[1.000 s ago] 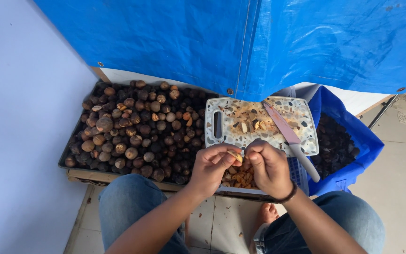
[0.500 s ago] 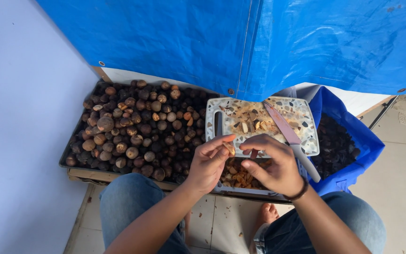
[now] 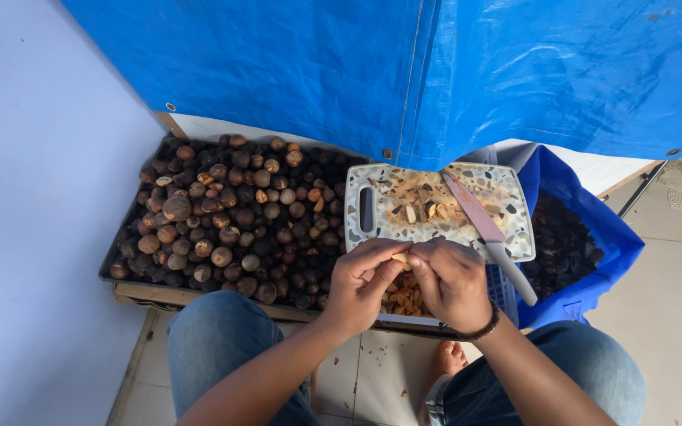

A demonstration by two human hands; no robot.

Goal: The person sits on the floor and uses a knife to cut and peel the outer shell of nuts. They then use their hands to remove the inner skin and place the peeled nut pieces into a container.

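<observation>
My left hand (image 3: 363,282) and my right hand (image 3: 451,280) meet over a small pale nut piece (image 3: 401,259), both pinching it between fingertips. Below them lies a heap of peeled tan kernels (image 3: 404,298) in a basket. Just beyond sits a speckled white cutting board (image 3: 379,213) with shell bits and cut pieces (image 3: 421,210) on it. A knife with a pinkish blade and white handle (image 3: 489,235) rests across the board's right side. A dark tray (image 3: 120,260) of several round brown nuts (image 3: 230,213) lies to the left.
A blue bag (image 3: 593,237) holding dark shells stands at the right. A blue tarp (image 3: 404,71) hangs behind everything. A pale wall (image 3: 33,237) closes the left side. My knees in jeans (image 3: 222,339) and a bare foot (image 3: 450,359) on tiled floor are below.
My hands spread apart half a second ago, then came back together on the small nut piece over the kernel heap. Knife and board have not moved.
</observation>
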